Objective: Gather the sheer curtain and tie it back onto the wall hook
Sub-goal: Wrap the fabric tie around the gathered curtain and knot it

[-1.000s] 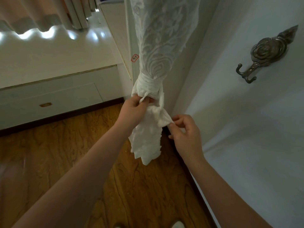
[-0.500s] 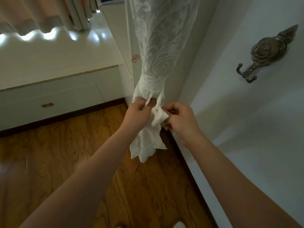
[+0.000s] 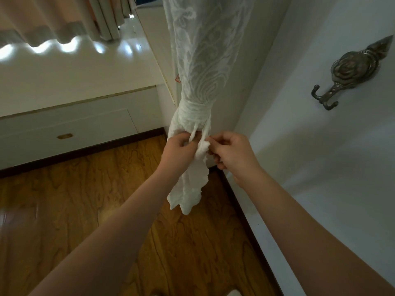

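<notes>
The white sheer curtain (image 3: 203,60) hangs gathered into a bundle, bound by a white tieback band (image 3: 192,116) wrapped around its waist. Its loose tail (image 3: 190,189) dangles below. My left hand (image 3: 178,151) grips the bundle just under the band, with thin tie strands running through its fingers. My right hand (image 3: 232,152) pinches a wad of white fabric right beside the left hand. A bronze rose-shaped wall hook (image 3: 350,73) is fixed on the white wall to the right, well apart from both hands.
A white window seat (image 3: 70,82) with a drawer and a brass pull (image 3: 64,136) stands at the left. A beige curtain (image 3: 47,18) hangs at the top left. Wooden floor (image 3: 85,199) spreads below, with a dark skirting board (image 3: 241,210) along the right wall.
My right hand rose from below and closed in beside my left hand at the tie. The curtain's tail swung slightly with it.
</notes>
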